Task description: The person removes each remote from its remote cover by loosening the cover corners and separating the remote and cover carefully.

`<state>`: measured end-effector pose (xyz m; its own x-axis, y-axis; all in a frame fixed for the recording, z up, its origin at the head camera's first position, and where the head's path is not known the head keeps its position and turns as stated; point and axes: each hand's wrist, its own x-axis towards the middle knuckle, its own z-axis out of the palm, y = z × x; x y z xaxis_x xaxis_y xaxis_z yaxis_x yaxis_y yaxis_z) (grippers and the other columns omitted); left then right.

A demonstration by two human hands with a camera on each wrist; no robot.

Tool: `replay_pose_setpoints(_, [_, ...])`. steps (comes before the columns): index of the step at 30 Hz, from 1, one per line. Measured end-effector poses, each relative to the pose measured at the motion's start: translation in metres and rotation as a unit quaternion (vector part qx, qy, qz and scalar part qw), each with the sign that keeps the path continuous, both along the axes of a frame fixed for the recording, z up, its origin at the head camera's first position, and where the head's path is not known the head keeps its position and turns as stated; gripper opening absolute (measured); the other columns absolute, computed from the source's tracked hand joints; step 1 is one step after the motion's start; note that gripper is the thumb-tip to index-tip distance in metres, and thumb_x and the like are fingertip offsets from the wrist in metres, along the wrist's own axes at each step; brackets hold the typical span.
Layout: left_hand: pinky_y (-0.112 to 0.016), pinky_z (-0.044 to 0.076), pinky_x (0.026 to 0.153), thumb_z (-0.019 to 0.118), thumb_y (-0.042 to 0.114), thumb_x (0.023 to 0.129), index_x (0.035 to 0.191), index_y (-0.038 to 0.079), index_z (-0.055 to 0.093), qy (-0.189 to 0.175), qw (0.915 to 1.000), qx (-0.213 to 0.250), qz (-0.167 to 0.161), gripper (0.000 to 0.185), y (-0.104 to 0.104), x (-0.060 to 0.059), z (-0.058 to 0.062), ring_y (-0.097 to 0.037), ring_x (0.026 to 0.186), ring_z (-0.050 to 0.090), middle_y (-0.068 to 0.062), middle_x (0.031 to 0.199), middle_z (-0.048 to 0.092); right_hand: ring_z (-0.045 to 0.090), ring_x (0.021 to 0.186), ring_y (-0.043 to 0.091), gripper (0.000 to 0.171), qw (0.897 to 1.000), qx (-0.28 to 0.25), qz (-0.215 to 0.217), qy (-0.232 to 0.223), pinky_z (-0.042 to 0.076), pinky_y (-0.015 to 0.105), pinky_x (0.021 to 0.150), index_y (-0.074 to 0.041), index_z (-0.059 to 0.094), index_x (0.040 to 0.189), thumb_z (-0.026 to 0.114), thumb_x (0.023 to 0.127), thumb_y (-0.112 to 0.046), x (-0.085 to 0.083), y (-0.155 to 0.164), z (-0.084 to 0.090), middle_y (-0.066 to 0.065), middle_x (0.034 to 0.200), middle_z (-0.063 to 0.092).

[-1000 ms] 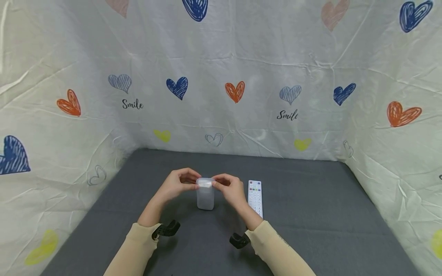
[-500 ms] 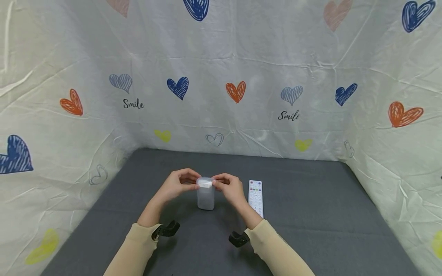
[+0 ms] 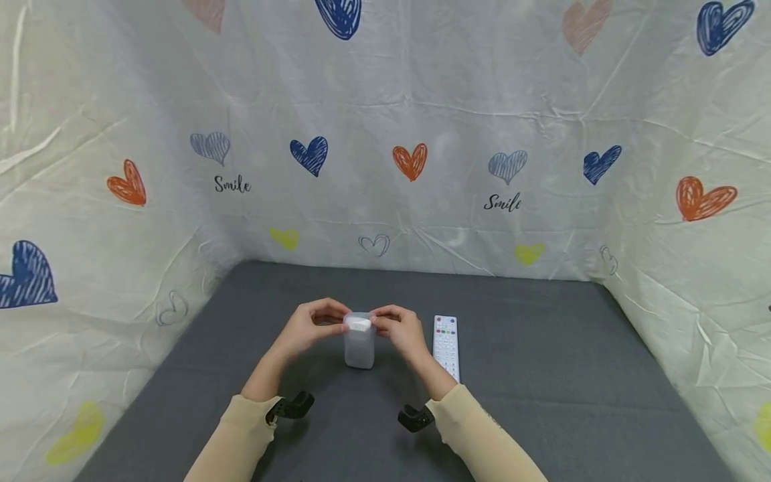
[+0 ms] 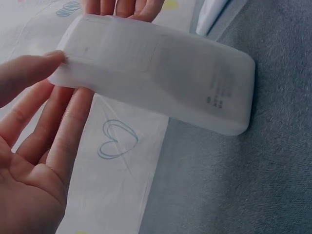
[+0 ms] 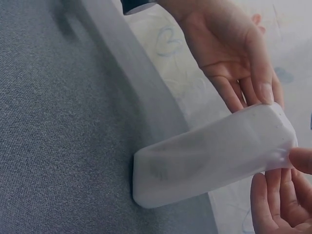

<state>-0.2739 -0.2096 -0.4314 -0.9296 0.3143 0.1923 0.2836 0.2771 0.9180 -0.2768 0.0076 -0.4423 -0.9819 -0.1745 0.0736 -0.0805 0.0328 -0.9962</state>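
Observation:
An oblong, frosted white case (image 3: 359, 348) with rounded corners stands on end on the table. In the left wrist view, small dark print and a greyer area show through the case (image 4: 195, 73). My left hand (image 3: 310, 327) pinches its upper left edge, thumb on the near face and fingers behind. At the upper right edge my right hand (image 3: 405, 331) does the same with thumb and fingertips. The right wrist view has both hands at the top end of the case (image 5: 204, 156), its lower end down at the grey cloth.
A white remote control (image 3: 446, 345) with many buttons lies right of the case, partly behind the right forearm. Dark grey cloth (image 3: 542, 348) covers the table. White curtains (image 3: 446, 80) printed with hearts enclose the back and sides.

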Motion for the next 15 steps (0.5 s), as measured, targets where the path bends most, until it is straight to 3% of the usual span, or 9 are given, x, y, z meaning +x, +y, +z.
replay_pose_setpoints(15, [-0.027,0.053,0.079,0.068,0.012,0.087,0.106,0.003,0.065,0.041,0.9990,-0.006,0.018,0.022,0.0030,0.0039,-0.0008,-0.018,0.091,0.064,-0.018,0.105,0.066,0.066,0.080,0.013,0.022,1.000,-0.016,0.008,-0.014,0.057,0.034,0.079,-0.001,0.068,0.104,0.065,0.090,-0.018,0.0011,-0.0017,-0.0034,0.012,0.100,0.068])
